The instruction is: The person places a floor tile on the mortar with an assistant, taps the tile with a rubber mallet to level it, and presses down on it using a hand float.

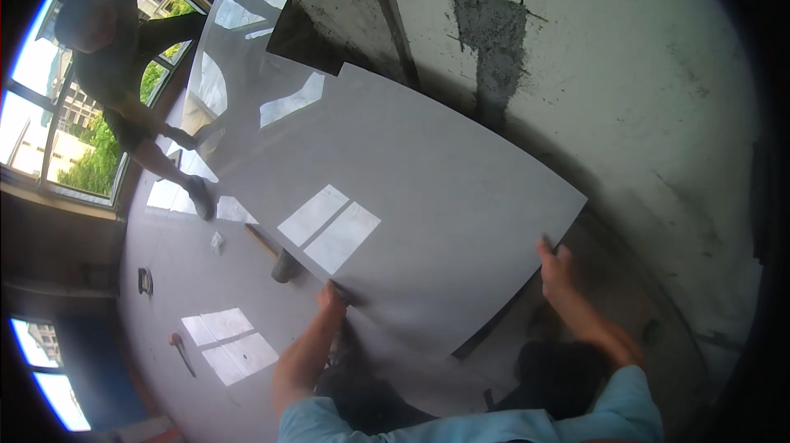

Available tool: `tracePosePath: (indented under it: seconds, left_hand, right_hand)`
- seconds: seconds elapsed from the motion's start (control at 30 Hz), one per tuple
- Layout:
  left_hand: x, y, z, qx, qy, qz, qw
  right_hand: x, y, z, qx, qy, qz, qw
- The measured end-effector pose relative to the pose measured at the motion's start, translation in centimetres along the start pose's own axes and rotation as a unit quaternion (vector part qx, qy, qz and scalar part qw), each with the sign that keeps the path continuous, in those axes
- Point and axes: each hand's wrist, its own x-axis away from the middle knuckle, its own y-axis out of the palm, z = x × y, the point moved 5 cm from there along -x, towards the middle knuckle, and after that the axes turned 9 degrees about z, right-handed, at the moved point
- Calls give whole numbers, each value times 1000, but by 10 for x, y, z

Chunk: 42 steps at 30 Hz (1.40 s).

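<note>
A large glossy grey floor tile point(436, 188) with a notch cut out of its far edge lies slanted in front of me. My left hand point(332, 299) is closed on its near left edge. At the near right, by the corner beside the wall, my right hand point(557, 266) grips the tile's edge with the thumb on top. The fingers under the tile are hidden. At the far end, a co-worker point(115, 56) in dark clothes bends over the tile with one arm reaching toward its far edge.
A mallet point(284, 266) with a wooden handle lies on the tiled floor point(189, 254) by the tile's left edge. Farther left are a small dark tool point(145, 281), a handled tool point(181, 352) and a crumpled clear wrapper point(217, 243). A rough wall point(609, 56) with a cement patch borders the right.
</note>
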Motion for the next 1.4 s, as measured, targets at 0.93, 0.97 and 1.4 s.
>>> tracePosePath:
  seconds: [0.93,0.97,1.4]
  left_hand:
    - [-48,-23,15,-427,251,-42,868]
    - [-50,-34,23,-555,343,-57,756]
    - [12,4,-10,-134,56,59,988]
  right_hand:
    - [-39,37,115,3,118,-25,993]
    - [-35,46,116,-3,122,-33,992]
    - [-56,13,167,0,141,-13,990]
